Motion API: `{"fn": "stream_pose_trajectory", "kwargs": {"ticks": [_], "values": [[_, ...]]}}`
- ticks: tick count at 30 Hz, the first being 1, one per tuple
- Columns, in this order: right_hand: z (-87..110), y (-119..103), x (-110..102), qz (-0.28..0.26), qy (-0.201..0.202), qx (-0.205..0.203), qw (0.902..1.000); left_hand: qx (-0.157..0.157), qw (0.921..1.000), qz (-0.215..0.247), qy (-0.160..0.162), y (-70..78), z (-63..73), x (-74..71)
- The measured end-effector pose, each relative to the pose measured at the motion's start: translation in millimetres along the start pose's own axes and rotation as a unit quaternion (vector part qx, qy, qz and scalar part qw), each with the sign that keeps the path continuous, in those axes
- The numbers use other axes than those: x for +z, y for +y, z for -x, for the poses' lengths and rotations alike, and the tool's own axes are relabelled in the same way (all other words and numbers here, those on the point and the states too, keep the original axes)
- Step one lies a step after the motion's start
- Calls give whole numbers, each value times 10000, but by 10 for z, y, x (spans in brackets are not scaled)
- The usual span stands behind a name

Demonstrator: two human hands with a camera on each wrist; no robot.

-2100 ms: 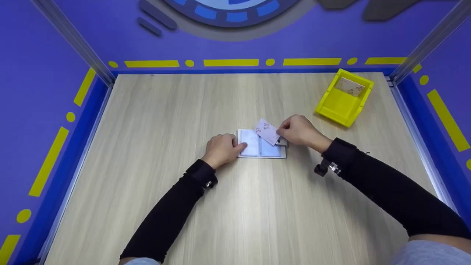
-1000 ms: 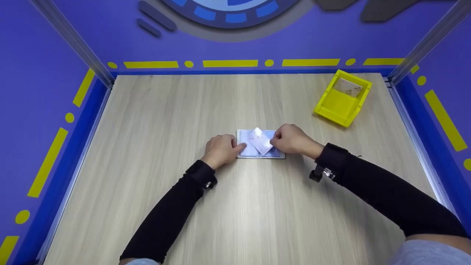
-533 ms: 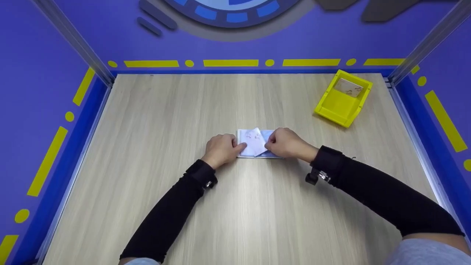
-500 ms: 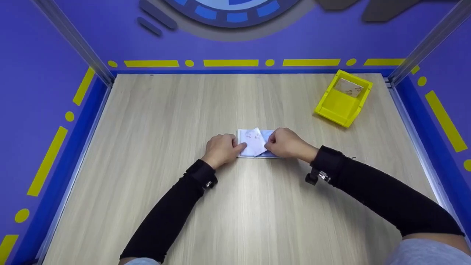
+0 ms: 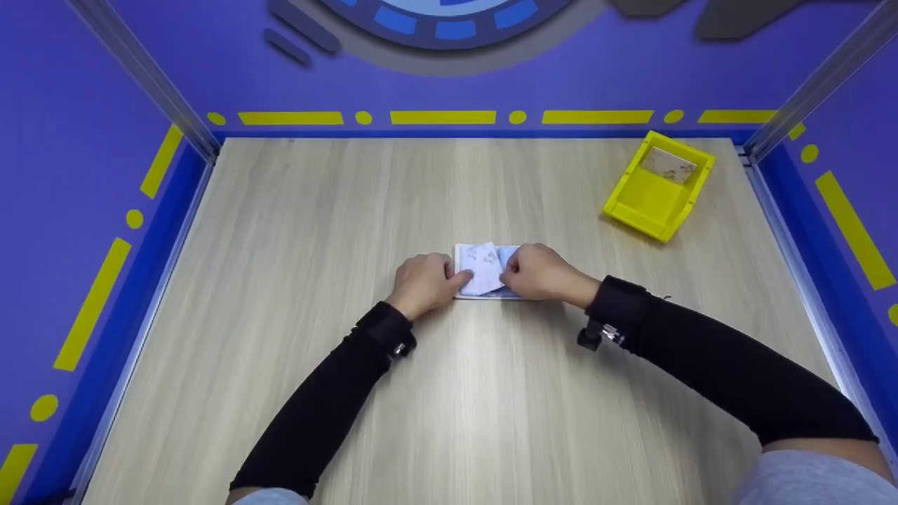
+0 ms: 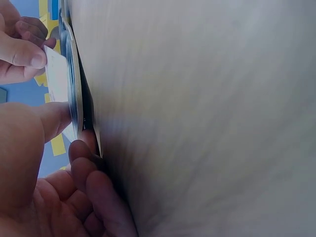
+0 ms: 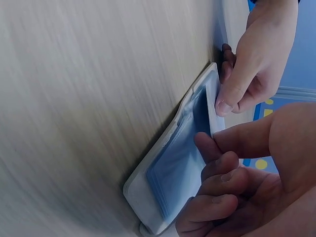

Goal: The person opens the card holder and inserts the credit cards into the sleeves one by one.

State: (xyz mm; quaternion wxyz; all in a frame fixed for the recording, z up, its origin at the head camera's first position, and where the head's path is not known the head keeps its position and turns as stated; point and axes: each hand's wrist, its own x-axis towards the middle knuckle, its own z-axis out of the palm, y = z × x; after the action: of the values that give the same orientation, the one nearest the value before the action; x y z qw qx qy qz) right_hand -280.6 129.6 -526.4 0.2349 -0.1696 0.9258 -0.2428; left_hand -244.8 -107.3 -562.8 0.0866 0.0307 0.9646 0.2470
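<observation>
A small card holder (image 5: 508, 254) lies open on the wooden table, its clear bluish sleeves (image 7: 180, 165) showing in the right wrist view. My left hand (image 5: 422, 282) grips its left edge, thumb on top and fingers at the underside. A pale card with a floral print (image 5: 481, 265) lies tilted over the left page. My right hand (image 5: 541, 272) pinches this card at its right side between thumb and index finger, the other fingers curled above the right page. In the left wrist view the card (image 6: 57, 74) slants down toward the left thumb. Whether its edge is inside a sleeve I cannot tell.
A yellow bin (image 5: 642, 200) stands at the back right of the table (image 5: 337, 210), with another patterned card (image 5: 668, 165) leaning inside against its far wall. Blue panels with yellow marks (image 5: 442, 117) enclose the table at the back and sides.
My right hand has carried the card left and down from above the right page onto the left page, turning it more upright. My left hand has stayed on the card holder's edge.
</observation>
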Motion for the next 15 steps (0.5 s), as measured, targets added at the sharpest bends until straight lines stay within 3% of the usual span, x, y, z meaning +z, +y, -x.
{"fn": "stream_pose_trajectory", "kwargs": {"ticks": [15], "values": [[-27,-107,90,168,-206,-116,9996,13,10000,69,-34,8,4,-14]]}}
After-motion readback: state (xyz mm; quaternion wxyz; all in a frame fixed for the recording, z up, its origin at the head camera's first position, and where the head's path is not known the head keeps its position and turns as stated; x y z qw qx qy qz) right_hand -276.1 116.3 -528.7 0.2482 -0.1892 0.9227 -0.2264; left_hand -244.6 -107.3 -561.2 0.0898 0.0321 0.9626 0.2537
